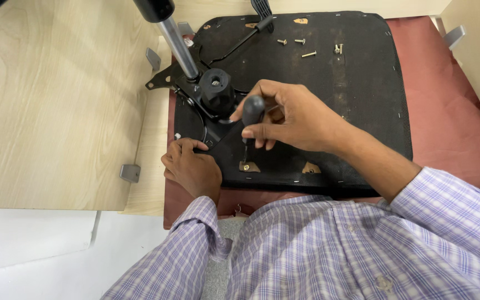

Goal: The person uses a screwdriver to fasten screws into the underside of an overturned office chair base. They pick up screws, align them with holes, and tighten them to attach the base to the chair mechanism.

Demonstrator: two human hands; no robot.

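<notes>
across the wooden table (45, 111) a red cloth (445, 111) carries an upturned black seat base (351, 94), its metal mechanism plate (195, 89) and chrome gas column (178, 44) at the upper left. right hand (293, 119) has its fingers curled tight round the black handle of a screwdriver (249, 119), whose long axis stands nearly upright, the tip dropping straight below the fist onto a screw (246, 166) in a tan cutout near the seat's front edge. left hand (191, 166), fingers bent and pressed on the seat's corner, holds nothing and sits just beside that screw. loose screws (306, 49) lie well apart, near the far edge.
</notes>
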